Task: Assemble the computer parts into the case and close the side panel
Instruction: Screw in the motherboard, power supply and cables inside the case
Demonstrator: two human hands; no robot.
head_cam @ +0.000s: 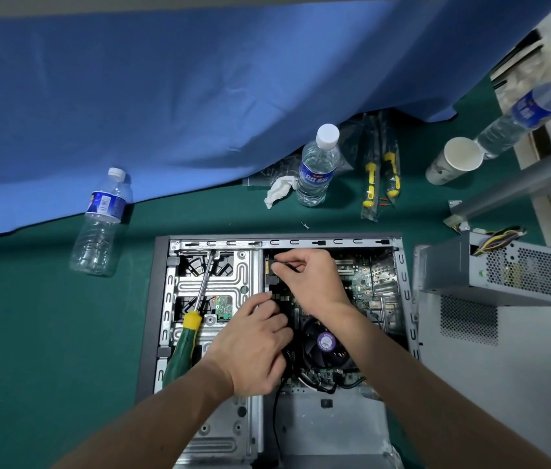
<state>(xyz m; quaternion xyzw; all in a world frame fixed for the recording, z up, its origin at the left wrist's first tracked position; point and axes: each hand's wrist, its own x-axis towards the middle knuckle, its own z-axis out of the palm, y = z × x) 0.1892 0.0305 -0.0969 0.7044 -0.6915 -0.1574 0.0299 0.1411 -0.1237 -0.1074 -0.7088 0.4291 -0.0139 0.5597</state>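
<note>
Grey power supply (500, 272) sits outside the open case (162, 299), panel off, while both hands' fingers (280, 269) pinch motherboard (362, 286) connectors.

green table (47, 333) | open case (162, 319), power supply (504, 275) (right), bottles (318, 167)

Single head view, steep downward, close over open case (162, 299), wide-angle.

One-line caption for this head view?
Both hands, left hand and right hand, work on a dark part inside the open computer case; a screwdriver lies on the drive cage.
</note>
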